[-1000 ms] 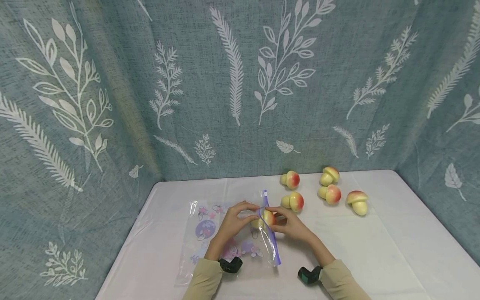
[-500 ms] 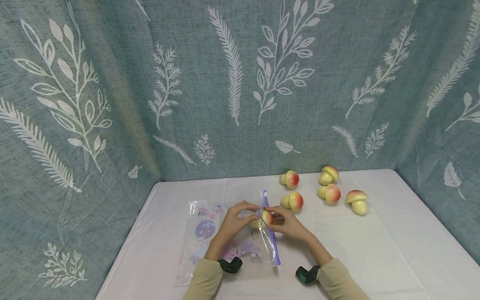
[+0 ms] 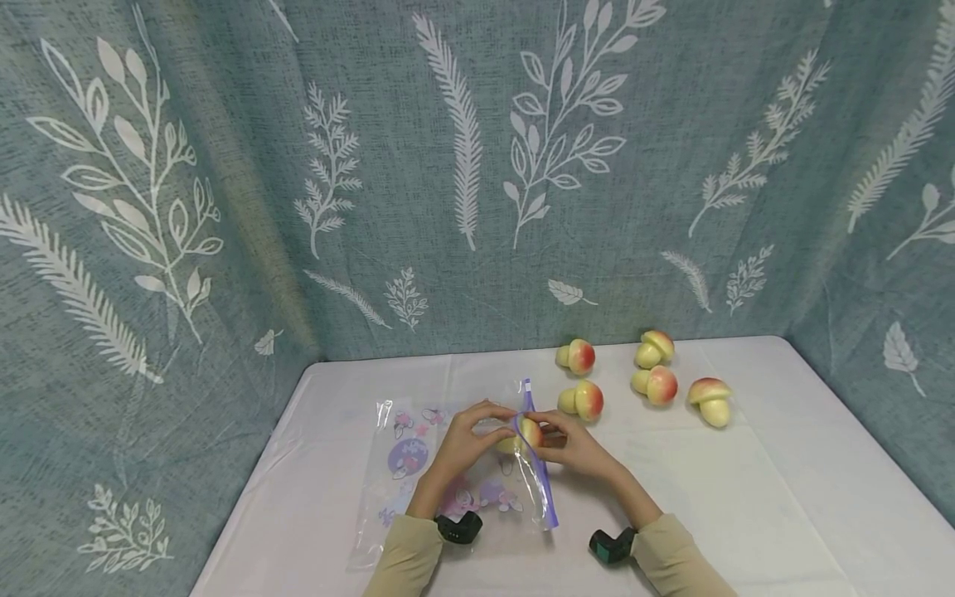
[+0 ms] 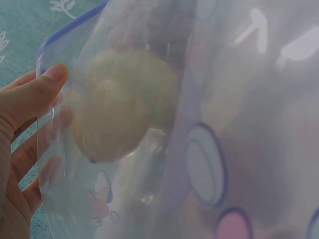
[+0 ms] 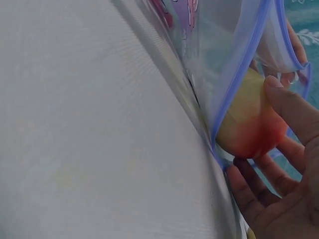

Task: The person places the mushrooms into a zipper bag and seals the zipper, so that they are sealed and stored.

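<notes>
A clear zip bag (image 3: 485, 531) with purple and pink prints lies on the table, its purple zip edge facing right. With thumb and fingers, my left hand (image 3: 466, 439) pinches the rim of the bag's mouth, which gapes. My right hand (image 3: 582, 448) holds a yellow-and-red toy mushroom (image 5: 254, 122) by its cap, in the opening. In the left wrist view the mushroom (image 4: 114, 107) shows blurred through the plastic, stem inside the bag. The right wrist view shows the thumb on the cap's upper side and fingers beneath it.
Several similar mushrooms lie behind and to the right, the nearest mushroom (image 3: 584, 401) just beyond my right hand. A white cloth covers the table (image 3: 746, 506). A teal leaf-patterned curtain (image 3: 477, 166) hangs around the back and sides.
Over the first half second my right hand shifts slightly left, carrying the mushroom a little deeper into the bag's mouth. Since then both hands have stayed almost still.
</notes>
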Demonstrator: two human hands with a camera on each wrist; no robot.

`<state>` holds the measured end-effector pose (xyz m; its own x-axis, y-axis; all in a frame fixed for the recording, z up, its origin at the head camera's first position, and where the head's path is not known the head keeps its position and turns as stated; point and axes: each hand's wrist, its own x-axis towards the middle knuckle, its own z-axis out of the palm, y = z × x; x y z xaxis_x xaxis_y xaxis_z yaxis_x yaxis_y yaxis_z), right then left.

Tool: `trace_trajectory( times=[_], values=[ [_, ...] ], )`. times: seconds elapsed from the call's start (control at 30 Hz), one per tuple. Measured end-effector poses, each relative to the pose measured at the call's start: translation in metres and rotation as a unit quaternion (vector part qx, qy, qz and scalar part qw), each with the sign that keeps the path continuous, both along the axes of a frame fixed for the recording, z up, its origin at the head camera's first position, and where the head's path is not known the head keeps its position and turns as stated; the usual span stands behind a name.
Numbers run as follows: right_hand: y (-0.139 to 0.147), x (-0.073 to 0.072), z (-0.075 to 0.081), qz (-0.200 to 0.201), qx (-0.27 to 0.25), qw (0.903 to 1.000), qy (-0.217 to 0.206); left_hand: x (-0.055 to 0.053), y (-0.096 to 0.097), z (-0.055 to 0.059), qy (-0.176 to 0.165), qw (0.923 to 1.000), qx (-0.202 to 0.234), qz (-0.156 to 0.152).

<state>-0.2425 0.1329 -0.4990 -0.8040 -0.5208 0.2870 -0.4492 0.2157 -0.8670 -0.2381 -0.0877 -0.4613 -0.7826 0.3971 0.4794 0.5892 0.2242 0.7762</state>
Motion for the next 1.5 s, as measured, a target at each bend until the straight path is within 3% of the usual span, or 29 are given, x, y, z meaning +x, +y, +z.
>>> trace_trajectory(
  times=[0.13, 0.23, 0.5, 0.8, 0.97, 1.23, 1.5],
  values=[
    [0.004, -0.009, -0.016, 0.0, 0.0, 1.0, -0.007, -0.001, 0.0, -0.001, -0.001, 1.0, -0.003, 0.001],
    [0.006, -0.012, -0.02, 0.0, 0.004, 0.9999, -0.01, -0.001, -0.001, -0.001, -0.001, 1.0, -0.005, 0.0],
    [0.005, 0.004, 0.01, 0.0, 0.005, 0.9998, -0.022, -0.001, -0.001, -0.001, 0.002, 1.0, -0.001, 0.001],
    [0.009, 0.006, 0.019, -0.012, 0.02, 0.9994, -0.025, -0.001, -0.001, -0.002, 0.006, 1.0, 0.001, 0.001],
    [0.013, 0.003, 0.015, -0.012, 0.006, 0.9999, -0.009, 0.0, -0.001, -0.001, -0.001, 1.0, 0.001, 0.003],
    [0.022, -0.011, -0.009, -0.042, 0.004, 0.9991, -0.004, 0.0, -0.001, -0.002, 0.001, 0.9999, 0.013, -0.007],
    [0.029, -0.012, -0.002, -0.05, -0.004, 0.9987, -0.013, 0.0, -0.001, -0.001, 0.005, 1.0, -0.001, 0.003]
  ],
)
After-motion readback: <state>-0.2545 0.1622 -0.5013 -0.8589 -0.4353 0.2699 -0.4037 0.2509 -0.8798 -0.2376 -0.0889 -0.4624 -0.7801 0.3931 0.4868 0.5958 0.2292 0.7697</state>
